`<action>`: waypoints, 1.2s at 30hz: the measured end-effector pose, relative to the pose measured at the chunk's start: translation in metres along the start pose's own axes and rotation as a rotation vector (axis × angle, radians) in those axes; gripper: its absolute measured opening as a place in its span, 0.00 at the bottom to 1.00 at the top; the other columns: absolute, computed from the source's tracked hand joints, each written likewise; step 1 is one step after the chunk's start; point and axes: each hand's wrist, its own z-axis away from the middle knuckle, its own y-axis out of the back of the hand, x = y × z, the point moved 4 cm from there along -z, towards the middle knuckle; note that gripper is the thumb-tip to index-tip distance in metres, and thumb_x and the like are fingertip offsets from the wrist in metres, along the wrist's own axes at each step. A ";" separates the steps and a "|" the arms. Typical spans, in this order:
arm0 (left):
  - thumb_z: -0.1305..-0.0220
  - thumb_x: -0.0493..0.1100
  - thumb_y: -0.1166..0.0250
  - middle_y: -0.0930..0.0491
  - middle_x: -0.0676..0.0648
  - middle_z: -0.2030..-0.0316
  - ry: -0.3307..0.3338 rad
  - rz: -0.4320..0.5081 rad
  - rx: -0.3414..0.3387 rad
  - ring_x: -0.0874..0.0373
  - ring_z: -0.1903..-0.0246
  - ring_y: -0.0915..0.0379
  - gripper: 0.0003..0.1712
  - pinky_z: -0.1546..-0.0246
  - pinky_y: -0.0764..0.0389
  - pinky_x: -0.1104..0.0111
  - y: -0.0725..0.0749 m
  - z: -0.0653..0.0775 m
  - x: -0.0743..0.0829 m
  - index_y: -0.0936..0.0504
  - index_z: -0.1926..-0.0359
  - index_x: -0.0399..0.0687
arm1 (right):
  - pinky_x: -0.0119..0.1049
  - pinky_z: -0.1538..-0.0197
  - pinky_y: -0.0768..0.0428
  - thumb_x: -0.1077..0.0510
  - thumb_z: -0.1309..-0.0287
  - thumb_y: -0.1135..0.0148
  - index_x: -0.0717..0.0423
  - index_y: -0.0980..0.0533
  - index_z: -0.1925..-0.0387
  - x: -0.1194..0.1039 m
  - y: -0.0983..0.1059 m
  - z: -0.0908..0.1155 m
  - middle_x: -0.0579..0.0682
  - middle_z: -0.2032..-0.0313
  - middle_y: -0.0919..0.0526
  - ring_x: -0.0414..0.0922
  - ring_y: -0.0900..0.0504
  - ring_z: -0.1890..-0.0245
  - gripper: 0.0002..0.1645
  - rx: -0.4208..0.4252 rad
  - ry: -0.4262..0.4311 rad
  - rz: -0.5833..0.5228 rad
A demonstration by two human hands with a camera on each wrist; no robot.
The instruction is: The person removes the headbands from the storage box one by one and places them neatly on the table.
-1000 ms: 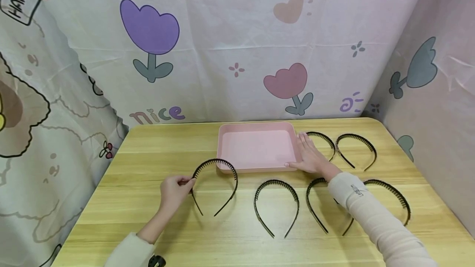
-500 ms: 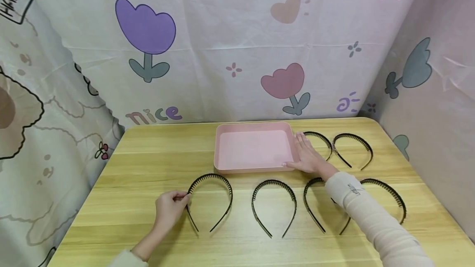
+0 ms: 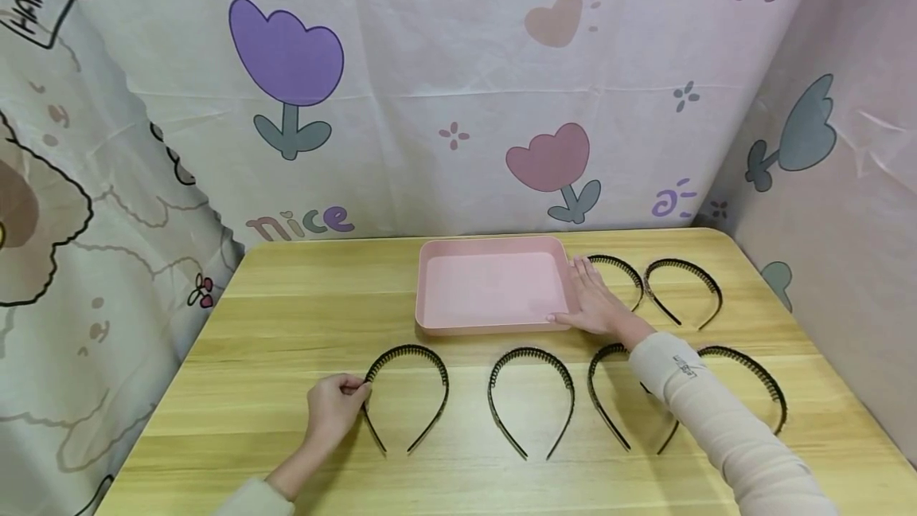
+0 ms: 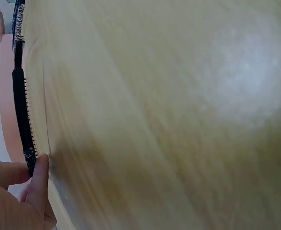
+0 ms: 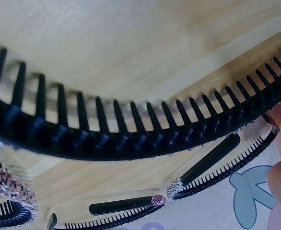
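Observation:
My left hand [image 3: 335, 410] pinches the left side of a black toothed headband [image 3: 407, 350] low over the table, in front of the tray. In the left wrist view the thumb and finger [image 4: 39, 184] close on its band [image 4: 21, 108]. My right hand [image 3: 598, 302] lies with straight fingers against the right wall of a pink rectangular tray [image 3: 494, 287], which holds nothing. Another headband [image 3: 532, 353] lies to the right of the held one. The right wrist view looks closely at the teeth of a headband [image 5: 116, 143], with glittery stones on other bands behind it.
Two headbands lie at the back right, one [image 3: 622, 263] partly behind the right hand and one [image 3: 684, 263] beside it. Two more, one [image 3: 600, 396] and another [image 3: 766, 377], lie around the right forearm. A patterned cloth [image 3: 415, 86] hangs behind the wooden table [image 3: 301, 293].
My left hand has moved the headband down and toward the front, from the tray's front left corner to the row of other headbands. The right hand stays at the tray.

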 end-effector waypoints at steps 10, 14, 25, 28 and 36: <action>0.45 0.33 0.36 0.21 0.45 0.84 0.084 0.094 -0.091 0.62 0.90 0.25 0.08 0.86 0.22 0.74 -0.005 -0.001 -0.004 0.19 0.77 0.30 | 0.57 0.29 0.63 0.25 0.53 0.46 0.76 0.61 0.32 -0.002 0.001 0.004 0.75 0.32 0.63 0.66 0.66 0.30 0.71 0.045 0.040 -0.071; 0.45 0.33 0.36 0.21 0.46 0.86 0.084 0.076 -0.095 0.63 0.91 0.26 0.09 0.87 0.22 0.74 -0.006 -0.001 -0.005 0.19 0.78 0.30 | 0.57 0.29 0.63 0.24 0.53 0.47 0.75 0.61 0.32 -0.002 0.000 0.004 0.75 0.32 0.63 0.66 0.66 0.30 0.71 0.041 0.040 -0.069; 0.44 0.43 0.34 0.16 0.40 0.77 0.087 -0.009 -0.121 0.61 0.86 0.24 0.15 0.87 0.25 0.75 0.002 -0.004 -0.006 0.17 0.70 0.30 | 0.58 0.29 0.60 0.34 0.48 0.43 0.74 0.63 0.32 -0.005 0.003 0.001 0.72 0.31 0.65 0.66 0.66 0.30 0.64 -0.018 -0.005 -0.044; 0.42 0.49 0.36 0.16 0.39 0.73 0.032 -0.096 -0.111 0.62 0.84 0.25 0.22 0.89 0.31 0.75 0.008 -0.010 0.001 0.19 0.61 0.30 | 0.59 0.29 0.60 0.35 0.47 0.43 0.72 0.64 0.31 -0.011 0.009 0.002 0.70 0.30 0.66 0.65 0.66 0.30 0.64 -0.004 -0.010 -0.095; 0.41 0.53 0.37 0.23 0.33 0.51 -0.291 -0.187 0.030 0.41 0.56 0.24 0.31 0.61 0.20 0.53 0.010 -0.034 0.041 0.25 0.47 0.31 | 0.58 0.29 0.61 0.38 0.50 0.38 0.65 0.66 0.29 -0.035 0.028 0.011 0.63 0.28 0.67 0.61 0.66 0.28 0.65 0.044 0.049 -0.106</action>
